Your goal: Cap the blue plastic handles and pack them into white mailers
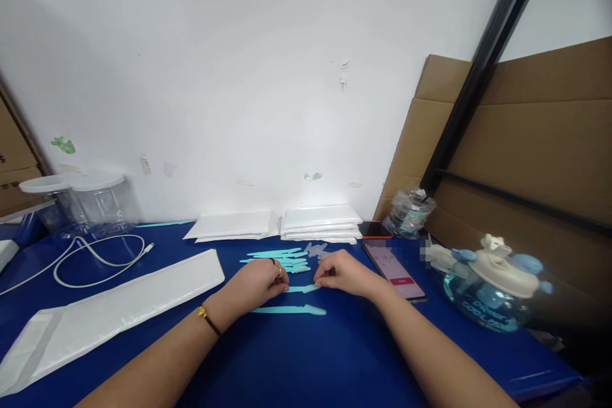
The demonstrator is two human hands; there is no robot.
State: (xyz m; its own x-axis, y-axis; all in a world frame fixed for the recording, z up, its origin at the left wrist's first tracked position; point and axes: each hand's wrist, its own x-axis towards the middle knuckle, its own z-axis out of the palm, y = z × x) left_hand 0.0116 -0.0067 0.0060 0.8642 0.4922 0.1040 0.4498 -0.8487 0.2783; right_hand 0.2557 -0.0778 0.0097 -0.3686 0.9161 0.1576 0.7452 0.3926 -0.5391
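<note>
A slim teal eyebrow razor (300, 289) lies level between my two hands, low over the blue table. My left hand (258, 284) is closed in a pinch on its left end. At its right end, the fingertips of my right hand (345, 273) are pinched together; whether they hold a small cover there is hard to see. Just below, a second teal razor (291, 310) rests on the table, its left end near my left wrist. Beyond my left hand lies a pile of teal razors (280, 255), partly hidden, with small translucent grey pieces (315, 248) beside it.
Stacks of white padded envelopes (320, 222) stand against the wall. One long white envelope (119, 315) lies at left, near a white cable (102, 239) and clear jars (108, 207). Rightward are a lit phone (394, 271), a wrapped cup (411, 211) and a drink bottle (495, 287).
</note>
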